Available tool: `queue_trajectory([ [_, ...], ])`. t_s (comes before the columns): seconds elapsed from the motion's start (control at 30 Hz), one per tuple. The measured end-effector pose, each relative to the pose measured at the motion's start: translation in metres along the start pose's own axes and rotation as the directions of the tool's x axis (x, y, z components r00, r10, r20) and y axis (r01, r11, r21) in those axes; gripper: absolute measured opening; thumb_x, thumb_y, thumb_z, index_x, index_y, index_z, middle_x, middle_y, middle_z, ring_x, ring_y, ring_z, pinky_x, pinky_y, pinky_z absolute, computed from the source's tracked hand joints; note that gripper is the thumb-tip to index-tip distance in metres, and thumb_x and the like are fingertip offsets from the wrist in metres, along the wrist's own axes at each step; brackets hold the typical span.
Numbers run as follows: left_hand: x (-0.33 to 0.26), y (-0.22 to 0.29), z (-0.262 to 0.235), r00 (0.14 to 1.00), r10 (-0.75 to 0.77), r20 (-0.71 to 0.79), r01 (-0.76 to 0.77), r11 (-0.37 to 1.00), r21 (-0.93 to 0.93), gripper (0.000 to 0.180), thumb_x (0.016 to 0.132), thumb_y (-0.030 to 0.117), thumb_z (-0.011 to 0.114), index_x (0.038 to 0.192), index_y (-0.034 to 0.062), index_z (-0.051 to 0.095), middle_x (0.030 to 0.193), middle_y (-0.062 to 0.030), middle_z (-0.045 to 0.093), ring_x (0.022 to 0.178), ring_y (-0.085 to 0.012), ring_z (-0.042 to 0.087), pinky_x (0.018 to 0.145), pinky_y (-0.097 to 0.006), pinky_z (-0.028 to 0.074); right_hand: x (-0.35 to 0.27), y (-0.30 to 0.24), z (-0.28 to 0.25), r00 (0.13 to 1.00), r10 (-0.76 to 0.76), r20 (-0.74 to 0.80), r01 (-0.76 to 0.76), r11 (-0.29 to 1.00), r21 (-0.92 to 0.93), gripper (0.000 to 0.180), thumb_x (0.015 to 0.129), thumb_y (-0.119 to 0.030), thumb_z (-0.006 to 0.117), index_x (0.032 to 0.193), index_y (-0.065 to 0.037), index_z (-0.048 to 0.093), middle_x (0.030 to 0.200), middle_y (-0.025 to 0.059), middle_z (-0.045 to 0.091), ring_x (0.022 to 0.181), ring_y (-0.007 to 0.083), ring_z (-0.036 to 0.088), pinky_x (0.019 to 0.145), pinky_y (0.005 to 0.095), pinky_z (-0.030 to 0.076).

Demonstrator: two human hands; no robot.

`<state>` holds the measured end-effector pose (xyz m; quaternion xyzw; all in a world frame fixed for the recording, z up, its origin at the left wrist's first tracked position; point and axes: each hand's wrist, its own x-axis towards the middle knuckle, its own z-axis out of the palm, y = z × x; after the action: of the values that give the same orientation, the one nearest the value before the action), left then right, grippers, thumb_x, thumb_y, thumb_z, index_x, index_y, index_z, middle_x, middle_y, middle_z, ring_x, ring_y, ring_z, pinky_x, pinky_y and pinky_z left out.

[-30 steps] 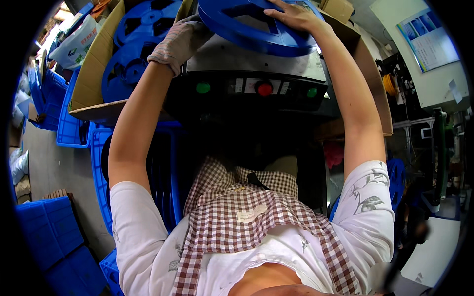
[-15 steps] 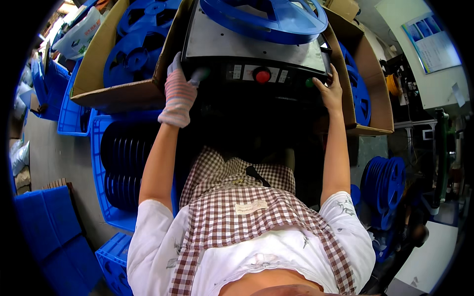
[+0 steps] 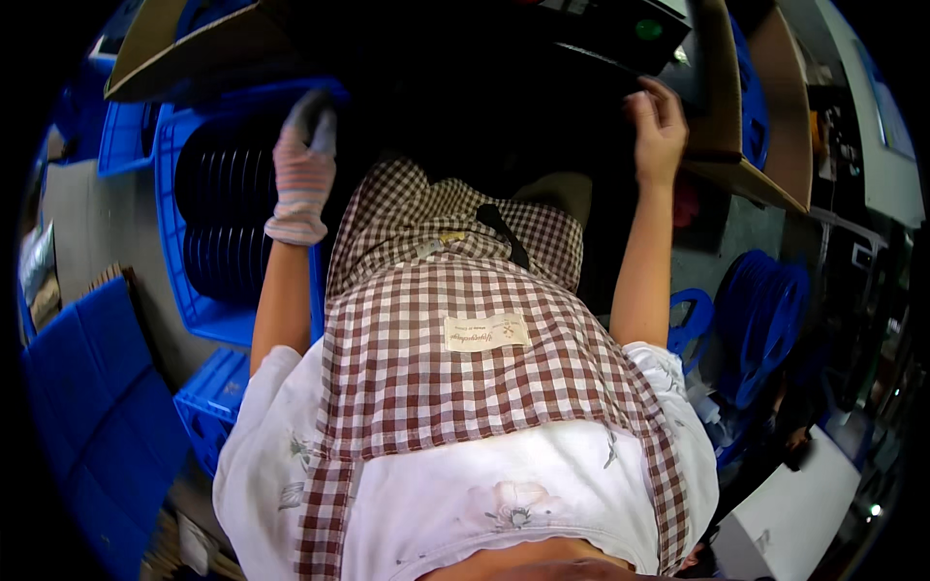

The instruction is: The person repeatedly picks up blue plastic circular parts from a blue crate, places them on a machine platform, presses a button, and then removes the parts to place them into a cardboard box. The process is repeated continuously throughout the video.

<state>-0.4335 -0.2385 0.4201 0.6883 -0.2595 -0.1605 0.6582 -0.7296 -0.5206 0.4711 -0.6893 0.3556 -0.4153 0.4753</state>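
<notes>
My left hand [image 3: 302, 174], in a striped pink and grey knit glove, hangs in the air beside the blue crate [image 3: 176, 281] with black reels [image 3: 225, 208]. Its fingertips are slightly smeared, but the fingers stand apart and nothing shows in them. My bare right hand [image 3: 662, 136] is raised just below the machine's black front panel [image 3: 612, 31], apart from it. Its fingers are loosely bent and spread, with nothing in them. A green button [image 3: 649, 30] sits at the right end of that panel. The rest of the machine is dark or out of view.
Cardboard boxes [image 3: 199, 50] with blue reels flank the machine; the right-hand box [image 3: 780, 116] stands close to my right hand. Blue reels [image 3: 760, 324] stand on the floor at right. Folded blue sheets [image 3: 102, 407] and a small blue crate [image 3: 215, 387] are at left.
Both hands have left the corners of the machine and come back toward my body. The view has tilted down, so the large blue reel on top of the machine is out of sight.
</notes>
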Motion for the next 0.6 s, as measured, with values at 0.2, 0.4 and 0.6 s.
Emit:
queue_trajectory([
  [0.2, -0.077, -0.058, 0.004, 0.977, -0.022, 0.212, -0.134, 0.709, 0.692, 0.038, 0.083, 0.017, 0.064, 0.119, 0.0057, 0.058, 0.112, -0.0185, 0.06, 0.098, -0.0353, 0.06, 0.089, -0.04, 0.048, 0.005, 0.151, 0.052, 0.844, 0.271, 0.462, 0.067, 0.802, -0.594, 0.042, 0.084, -0.029, 0.064, 0.118, -0.006, 0.06, 0.116, 0.0196, 0.061, 0.107, 0.0336, 0.06, 0.09, 0.0396, 0.048],
  [0.4, -0.088, -0.048, 0.042, 0.917, -0.4, 0.016, 0.132, 0.341, 0.931, 0.06, 0.085, 0.027, 0.061, 0.138, 0.0105, 0.04, 0.138, -0.0219, 0.041, 0.12, -0.0395, 0.045, 0.099, -0.043, 0.04, 0.113, 0.34, 0.039, 0.568, 0.143, 0.81, 0.743, 0.335, -0.58, 0.053, 0.09, -0.039, 0.052, 0.134, -0.009, 0.048, 0.132, 0.0165, 0.051, 0.121, 0.0326, 0.05, 0.1, 0.0433, 0.042],
  [0.6, -0.087, -0.005, 0.05, 0.894, -0.444, -0.068, 0.28, 0.432, 0.857, 0.061, 0.082, 0.025, 0.063, 0.138, 0.0114, 0.041, 0.136, -0.0202, 0.042, 0.119, -0.0397, 0.045, 0.098, -0.045, 0.04, 0.153, 0.376, 0.04, 0.632, 0.366, 0.683, 0.518, 0.456, -0.724, 0.056, 0.093, -0.042, 0.047, 0.14, -0.012, 0.042, 0.141, 0.0153, 0.044, 0.129, 0.031, 0.042, 0.106, 0.0434, 0.035],
])
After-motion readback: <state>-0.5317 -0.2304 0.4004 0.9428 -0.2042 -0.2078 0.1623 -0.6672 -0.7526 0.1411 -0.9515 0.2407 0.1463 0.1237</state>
